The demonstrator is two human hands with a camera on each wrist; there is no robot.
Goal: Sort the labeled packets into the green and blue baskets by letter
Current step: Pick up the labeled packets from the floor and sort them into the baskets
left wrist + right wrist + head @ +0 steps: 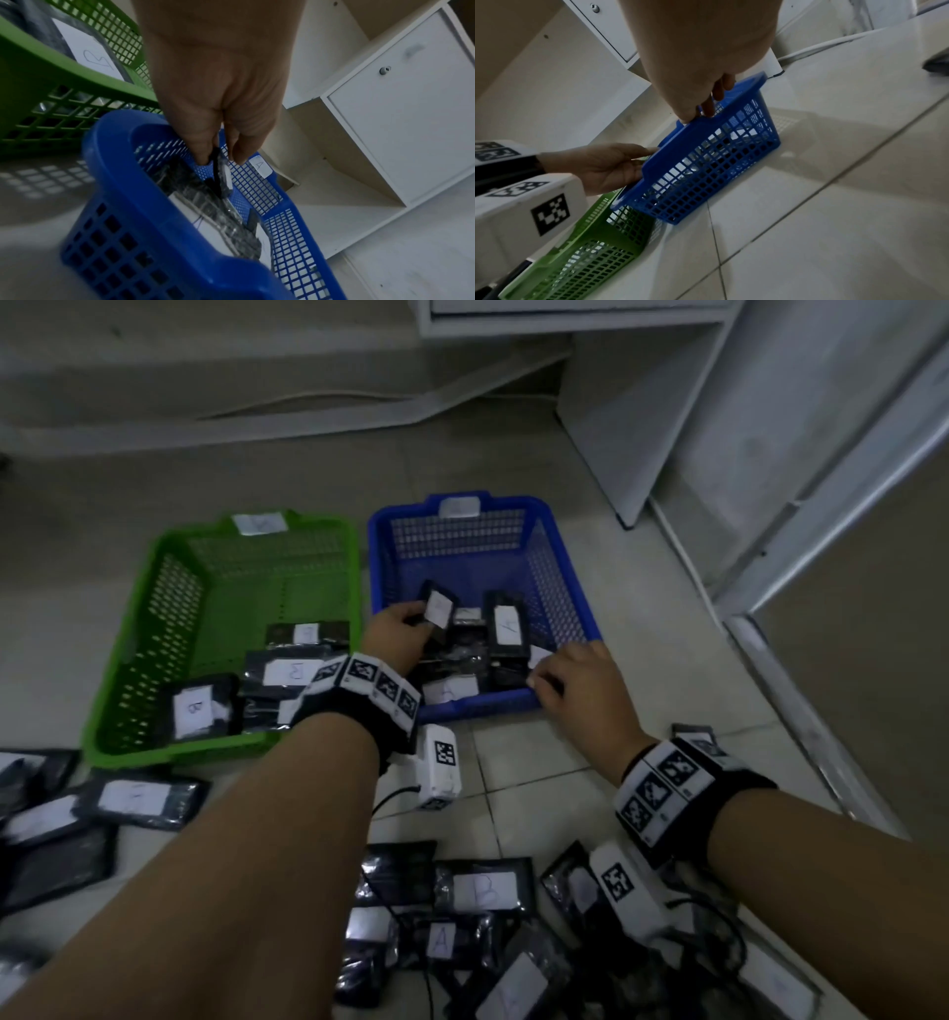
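Observation:
My left hand (418,613) pinches a black packet (440,607) with a white label, held tilted over the blue basket (477,705). The left wrist view shows that packet (223,178) edge-on between thumb and fingers (203,154), above several packets lying in the blue basket (123,182), whose far rim carries an "A" tag (260,166). My right hand (544,683) grips the blue basket's near rim, fingers (711,109) curled over its edge (706,158). The green basket (179,751) on the left holds several packets marked B (192,706).
Loose labelled packets lie on the tiled floor at the near left (138,798) and in front of me (482,891). A white cabinet (667,428) stands behind and right of the blue basket. The two baskets sit side by side, almost touching.

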